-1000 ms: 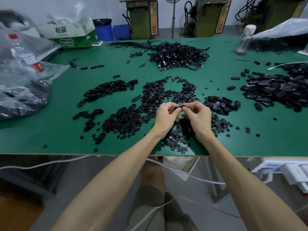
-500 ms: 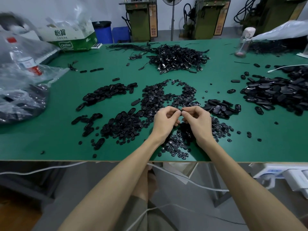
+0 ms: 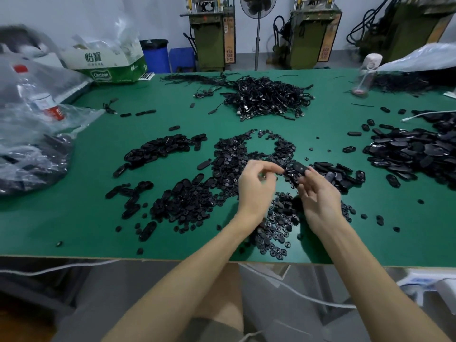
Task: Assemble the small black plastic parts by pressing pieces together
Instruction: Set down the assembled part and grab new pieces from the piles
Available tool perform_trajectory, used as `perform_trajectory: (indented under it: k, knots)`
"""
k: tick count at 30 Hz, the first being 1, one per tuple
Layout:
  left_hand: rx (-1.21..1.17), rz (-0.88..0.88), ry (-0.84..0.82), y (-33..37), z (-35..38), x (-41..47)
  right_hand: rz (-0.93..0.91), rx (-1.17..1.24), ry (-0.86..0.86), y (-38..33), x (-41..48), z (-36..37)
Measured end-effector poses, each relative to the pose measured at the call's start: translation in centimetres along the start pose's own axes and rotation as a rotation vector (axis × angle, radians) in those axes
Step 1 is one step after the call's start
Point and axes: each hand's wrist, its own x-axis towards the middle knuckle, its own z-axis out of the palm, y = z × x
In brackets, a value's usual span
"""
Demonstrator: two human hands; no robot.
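Black oval part point(image 3: 298, 168) is held up between the hands, just above the desk point(image 3: 74, 218) and clear of the heaps.

Right hand point(image 3: 318, 193): palm turned inward, fingertips curled under and round the part's right end; it carries the weight.
Left hand point(image 3: 256, 186): fingers curled, thumb and forefinger closed on the part's left end. Too blurred to tell whether a second, smaller piece sits in that pinch.

Key relation: the part's long axis runs roughly left to right across the body, one end to each hand, the right end slightly farther away. Judgement: any press has to act across the flat face, not along the axis, so the right hand should brace while the left thumb pushes. Slip risk is at the left pinch.

Surroundings, working outward:
- rings point(image 3: 276, 233), small round pieces, heaped directly under the wrists at the desk's near edge
- oval shells point(image 3: 160, 151) to the left, a bigger pile point(image 3: 419, 154) to the right, both within reach
- tangle of cords point(image 3: 266, 97) farther back, centre
- plastic bags point(image 3: 29, 144) at far left, carton point(image 3: 106, 62) behind them
- white cable point(image 3: 419, 114) at right

Room: green machines point(image 3: 209, 33) and a fan point(image 3: 257, 6) stand against the back wall, with a blue bin point(image 3: 155, 55) beside them.
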Motion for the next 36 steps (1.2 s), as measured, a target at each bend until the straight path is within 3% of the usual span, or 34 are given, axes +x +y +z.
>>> perform_trajectory:
  k: [2, 4, 7, 10, 13, 17, 21, 24, 27, 30, 36]
  knots:
    - [-0.232, -0.333, 0.027, 0.1, -0.8, 2.2, 0.061, 0.069, -0.056, -0.2, -0.3, -0.2]
    - [-0.186, -0.399, 0.023, -0.8, -2.8, 4.6, 0.08, 0.041, -0.11, -0.6, -0.7, -0.2]
    - [0.068, -0.289, 0.063, -3.0, -7.1, 8.6, 0.016, -0.108, -0.119, -1.9, -0.3, -0.3]
    - [0.371, -0.192, 0.094, -6.4, -11.9, 12.8, -0.147, -0.497, -0.085, -3.1, 0.7, -0.8]
    - [0.578, -0.181, 0.051, -10.0, -16.0, 16.8, -0.396, -0.89, -0.138, -4.0, 1.6, -1.2]
    - [0.801, -0.234, -0.025, -13.8, -19.6, 20.9, -0.575, -1.1, -0.128, -5.1, 3.8, -3.2]
    - [0.896, -0.226, -0.212, -15.8, -19.7, 23.4, -0.563, -1.215, 0.004, -6.7, 7.2, -7.2]
    - [0.91, -0.158, -0.324, -16.3, -18.1, 24.3, -0.457, -1.195, 0.055, -7.8, 11.1, -12.8]
    - [0.912, -0.076, -0.435, -16.5, -16.3, 24.4, -0.464, -1.186, 0.121, -8.5, 12.4, -15.3]
    - [0.964, 0.026, -0.519, -16.8, -15.2, 23.5, -0.512, -1.267, 0.155, -8.1, 10.3, -12.4]
    - [0.905, 0.105, -0.463, -15.8, -14.9, 20.4, -0.715, -1.46, 0.116, -7.8, 6.6, -6.4]
